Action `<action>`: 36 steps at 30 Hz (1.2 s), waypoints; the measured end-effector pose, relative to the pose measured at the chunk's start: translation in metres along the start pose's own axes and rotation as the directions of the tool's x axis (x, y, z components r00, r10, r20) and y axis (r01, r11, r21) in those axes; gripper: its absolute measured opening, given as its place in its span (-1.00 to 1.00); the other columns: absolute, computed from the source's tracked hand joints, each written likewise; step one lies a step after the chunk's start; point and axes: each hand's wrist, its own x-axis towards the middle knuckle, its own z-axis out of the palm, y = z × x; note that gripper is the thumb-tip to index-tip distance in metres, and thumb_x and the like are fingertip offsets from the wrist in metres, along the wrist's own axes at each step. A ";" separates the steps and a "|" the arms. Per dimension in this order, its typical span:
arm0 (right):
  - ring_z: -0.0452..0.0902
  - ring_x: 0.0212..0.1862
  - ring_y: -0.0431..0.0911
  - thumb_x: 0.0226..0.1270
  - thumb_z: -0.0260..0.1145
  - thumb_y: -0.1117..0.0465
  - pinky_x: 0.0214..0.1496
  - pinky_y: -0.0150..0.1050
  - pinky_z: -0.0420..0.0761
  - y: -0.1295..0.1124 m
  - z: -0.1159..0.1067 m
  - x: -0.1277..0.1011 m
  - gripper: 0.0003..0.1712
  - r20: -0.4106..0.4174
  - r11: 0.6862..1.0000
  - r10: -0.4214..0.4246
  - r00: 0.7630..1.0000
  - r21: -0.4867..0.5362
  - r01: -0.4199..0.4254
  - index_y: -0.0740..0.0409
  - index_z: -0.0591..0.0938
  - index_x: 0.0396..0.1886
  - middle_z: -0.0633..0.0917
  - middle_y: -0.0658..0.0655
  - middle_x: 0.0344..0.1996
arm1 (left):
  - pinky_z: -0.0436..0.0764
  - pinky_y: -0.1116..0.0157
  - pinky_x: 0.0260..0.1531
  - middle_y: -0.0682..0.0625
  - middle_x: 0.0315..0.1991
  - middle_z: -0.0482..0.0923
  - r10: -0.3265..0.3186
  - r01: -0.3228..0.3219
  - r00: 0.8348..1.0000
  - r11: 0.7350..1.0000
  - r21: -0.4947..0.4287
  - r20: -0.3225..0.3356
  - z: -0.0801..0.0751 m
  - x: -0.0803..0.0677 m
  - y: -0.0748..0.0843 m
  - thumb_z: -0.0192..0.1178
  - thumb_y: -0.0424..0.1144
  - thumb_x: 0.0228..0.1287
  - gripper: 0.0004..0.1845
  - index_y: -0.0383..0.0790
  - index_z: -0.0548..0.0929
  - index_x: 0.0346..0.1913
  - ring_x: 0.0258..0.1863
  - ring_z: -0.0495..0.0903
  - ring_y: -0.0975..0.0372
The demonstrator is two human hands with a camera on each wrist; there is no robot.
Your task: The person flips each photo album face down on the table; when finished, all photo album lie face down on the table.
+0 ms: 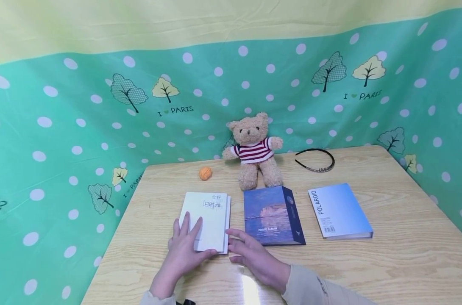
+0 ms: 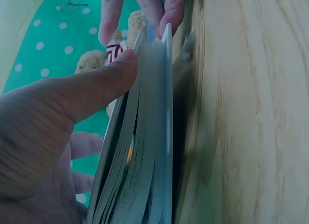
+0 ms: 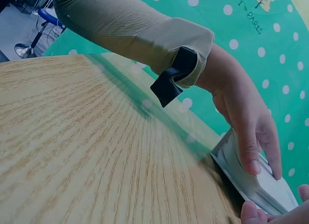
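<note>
A white album (image 1: 212, 212) with a pale cover lies flat on the wooden table (image 1: 368, 262). My left hand (image 1: 189, 241) rests on its near left corner, fingers straight on the cover. In the left wrist view its thumb (image 2: 96, 89) presses the cover's edge above the pages (image 2: 149, 137). My right hand (image 1: 250, 252) lies relaxed on the table just right of the album, fingertips at its right edge. The right wrist view shows the left hand (image 3: 246, 118) over the album's corner (image 3: 260, 183).
A dark blue photo album (image 1: 271, 214) lies right beside the white one, and a light blue Polaroid album (image 1: 339, 209) lies farther right. Behind them sit a teddy bear (image 1: 254, 148), a small orange ball (image 1: 205, 173) and a black headband (image 1: 315, 160). Green dotted cloth surrounds the table.
</note>
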 end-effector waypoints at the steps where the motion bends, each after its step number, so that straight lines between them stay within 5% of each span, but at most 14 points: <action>1: 0.34 0.32 0.14 0.44 0.16 0.17 0.27 0.04 0.41 0.000 0.000 0.000 -0.27 0.000 1.000 -0.005 1.000 -0.005 0.005 0.31 0.13 0.48 0.28 0.39 0.39 | 0.13 -0.45 0.14 -0.35 0.52 -0.18 0.003 -0.003 1.000 1.000 0.000 0.001 0.000 0.000 0.001 0.41 0.34 -0.16 0.13 -0.16 0.28 0.47 0.43 -0.27 -0.38; 11: 0.33 0.32 0.15 0.42 0.16 0.24 0.25 0.02 0.43 0.003 0.000 -0.002 -0.32 -0.007 0.999 -0.039 0.999 -0.030 0.038 0.29 0.19 0.45 0.28 0.39 0.38 | -0.22 -0.49 0.18 -0.43 0.49 -0.17 0.035 -0.034 0.999 0.999 0.020 -0.009 0.002 -0.002 0.008 0.36 0.40 -0.13 0.12 -0.16 0.29 0.46 0.41 -0.34 -0.42; 25: 0.48 0.17 0.11 0.39 0.16 0.29 0.25 -0.01 0.46 -0.001 0.004 -0.002 -0.32 0.005 0.998 -0.066 0.998 -0.018 0.066 0.35 0.17 0.43 0.35 0.40 0.32 | -0.24 -0.51 0.17 -0.47 0.46 -0.08 0.089 -0.085 0.994 0.995 0.059 -0.067 0.008 -0.002 0.023 0.23 0.52 -0.12 0.11 -0.03 0.30 0.47 0.39 -0.20 -0.46; 36: 0.51 0.14 0.17 0.41 0.14 0.29 0.25 0.01 0.47 -0.007 0.003 -0.004 -0.33 -0.006 0.995 -0.092 0.996 -0.043 0.091 0.35 0.15 0.43 0.37 0.41 0.30 | -0.18 -0.52 0.16 -0.47 0.46 -0.09 0.086 -0.081 0.994 0.994 0.079 -0.067 0.008 -0.001 0.028 0.32 0.43 -0.12 0.12 -0.01 0.22 0.50 0.39 -0.18 -0.45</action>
